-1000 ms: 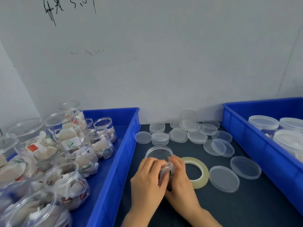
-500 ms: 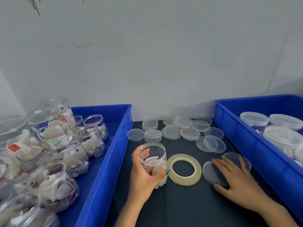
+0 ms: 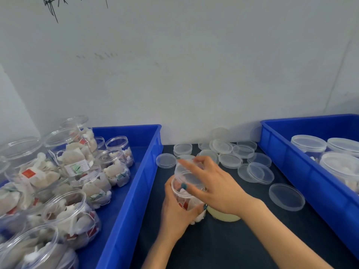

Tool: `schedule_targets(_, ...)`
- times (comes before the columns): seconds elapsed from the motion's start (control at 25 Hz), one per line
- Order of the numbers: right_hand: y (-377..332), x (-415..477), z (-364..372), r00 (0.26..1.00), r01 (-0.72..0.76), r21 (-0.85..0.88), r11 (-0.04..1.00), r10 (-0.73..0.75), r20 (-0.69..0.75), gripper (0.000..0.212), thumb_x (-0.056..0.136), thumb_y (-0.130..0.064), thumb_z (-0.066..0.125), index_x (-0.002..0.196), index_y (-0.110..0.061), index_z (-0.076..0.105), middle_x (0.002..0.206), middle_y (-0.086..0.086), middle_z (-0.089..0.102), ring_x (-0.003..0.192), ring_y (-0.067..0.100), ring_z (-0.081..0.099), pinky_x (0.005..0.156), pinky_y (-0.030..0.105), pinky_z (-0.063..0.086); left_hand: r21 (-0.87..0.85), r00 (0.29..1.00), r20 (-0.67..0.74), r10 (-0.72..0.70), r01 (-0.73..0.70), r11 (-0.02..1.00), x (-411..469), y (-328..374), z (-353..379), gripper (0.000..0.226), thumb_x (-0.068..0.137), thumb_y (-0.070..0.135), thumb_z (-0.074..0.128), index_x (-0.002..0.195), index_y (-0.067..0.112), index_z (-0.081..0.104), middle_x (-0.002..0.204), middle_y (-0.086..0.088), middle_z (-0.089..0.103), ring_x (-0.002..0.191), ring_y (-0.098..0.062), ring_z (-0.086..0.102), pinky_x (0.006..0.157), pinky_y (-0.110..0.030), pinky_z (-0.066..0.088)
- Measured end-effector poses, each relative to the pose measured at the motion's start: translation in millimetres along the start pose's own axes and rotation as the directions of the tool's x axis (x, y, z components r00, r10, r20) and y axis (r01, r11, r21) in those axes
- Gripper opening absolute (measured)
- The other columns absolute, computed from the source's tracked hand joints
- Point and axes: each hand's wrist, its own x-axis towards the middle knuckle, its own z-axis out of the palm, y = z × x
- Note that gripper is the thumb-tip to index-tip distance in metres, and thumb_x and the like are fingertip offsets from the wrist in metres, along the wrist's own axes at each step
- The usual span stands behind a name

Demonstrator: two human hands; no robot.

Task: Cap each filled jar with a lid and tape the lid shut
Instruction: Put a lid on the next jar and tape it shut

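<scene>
clear plastic jar [image 3: 184, 201], full of little white bags with red tags, stands on the dark table [image 3: 242, 241] between two blue bins. the left hand [image 3: 172, 216] is wrapped round the jar's side, with the thumb on the near side and the fingers round the back. the right hand [image 3: 215, 189] holds a clear round lid [image 3: 187, 172] by its edge, thumb on one side and fingers on the other. the lid is tipped, right over the jar's open top, and not flat on it. i cannot tell if its low edge touches the rim. a roll of pale yellow tape [image 3: 223, 217] lies just beside the jar, mostly hidden under the right hand. more clear lids [image 3: 286, 197] lie loose on the table behind and to the right, some in small piles. the left bin [image 3: 134, 187] is packed with open jars [image 3: 71, 216] full of the same bags. the right bin [image 3: 303, 183] holds jars with lids on [image 3: 308, 143]. a white wall [image 3: 194, 74] stands behind.
</scene>
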Motion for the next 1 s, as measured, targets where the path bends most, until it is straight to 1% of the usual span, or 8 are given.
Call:
schedule_targets(0.12,-3,14,7,0.993,0.013,-0.084,0.996,-0.003,0.118,0.055,0.091,-0.057,0.044,0.144,-0.057,0.027,0.142,-0.002,0.032,0.126,0.018,0.043,0.091,0.030,0.042,0.008,0.999,0.007,-0.032,0.031,0.999,1,-1,1,0.102,0.049,0.048,0.088,0.126,0.065,0.023,0.125,0.023,0.055,0.112,0.010,0.057,0.082,-0.013,0.053)
schedule_targets(0.24,0,15,11,0.991,0.053,-0.099,0.994,-0.040,0.127,0.057,0.088,-0.071,0.046,0.141,-0.056,0.032,0.146,-0.004,0.037,0.131,0.016,0.042,0.092,0.032,0.041,0.027,0.999,0.007,-0.051,0.051,0.998,3,-6,4,0.109,0.044,0.051,0.086,0.132,0.054,0.022,0.124,0.024,0.052,0.112,0.016,0.051,0.077,-0.003,0.047)
schedule_targets(0.44,5,11,16,0.987,0.132,-0.082,0.988,-0.123,0.105,0.053,0.092,-0.066,0.044,0.143,-0.053,0.034,0.150,-0.001,0.034,0.136,0.017,0.035,0.101,0.035,0.042,0.067,0.978,0.059,-0.201,0.197,0.978,7,-14,-1,0.087,0.050,0.048,0.090,0.117,0.048,0.033,0.116,0.015,0.061,0.098,0.000,0.065,0.071,-0.021,0.059)
schedule_targets(0.56,6,12,17,0.984,0.149,-0.017,0.989,-0.147,0.106,0.050,0.089,-0.057,0.054,0.138,-0.052,0.042,0.144,-0.003,0.038,0.133,0.013,0.036,0.100,0.034,0.043,0.126,0.992,-0.007,-0.122,0.122,0.985,5,-14,0,0.079,0.052,0.052,0.086,0.111,0.060,0.035,0.107,0.024,0.062,0.096,0.009,0.062,0.069,-0.011,0.053)
schedule_targets(0.68,4,14,18,1.000,0.016,0.131,0.991,-0.018,0.008,0.045,0.086,-0.064,0.054,0.129,-0.052,0.049,0.133,-0.015,0.045,0.122,0.003,0.044,0.097,0.031,0.044,0.172,0.995,-0.083,-0.047,0.061,0.983,3,-8,2,0.076,0.051,0.058,0.085,0.113,0.057,0.041,0.108,0.022,0.062,0.097,0.000,0.064,0.073,-0.021,0.057)
schedule_targets(0.76,6,11,20,0.997,-0.051,0.316,0.947,0.068,-0.043,0.036,0.092,-0.054,0.057,0.127,-0.052,0.053,0.127,-0.019,0.049,0.119,0.000,0.047,0.099,0.026,0.043,0.249,0.991,-0.127,0.037,-0.004,0.969,2,-4,1,0.081,0.049,0.066,0.080,0.120,0.051,0.045,0.111,0.025,0.057,0.105,0.002,0.056,0.078,-0.021,0.052)
schedule_targets(0.88,-1,4,33,0.961,-0.184,0.520,0.834,0.264,-0.084,0.032,0.094,-0.053,0.052,0.125,-0.057,0.050,0.126,-0.012,0.052,0.112,0.000,0.051,0.090,0.017,0.041,0.495,0.959,-0.204,0.198,-0.074,0.866,-3,7,1,0.092,0.051,0.076,0.067,0.131,0.034,0.046,0.114,0.015,0.052,0.105,-0.006,0.048,0.064,-0.016,0.040)
schedule_targets(1.0,-8,5,36,0.892,-0.400,0.579,0.710,0.448,0.067,0.041,0.091,-0.065,0.039,0.131,-0.057,0.040,0.130,0.000,0.046,0.100,0.002,0.049,0.079,0.020,0.038,0.596,0.937,-0.233,0.262,-0.076,0.799,-6,13,2,0.092,0.052,0.073,0.068,0.131,0.030,0.046,0.113,0.008,0.047,0.102,-0.007,0.041,0.056,-0.014,0.034)
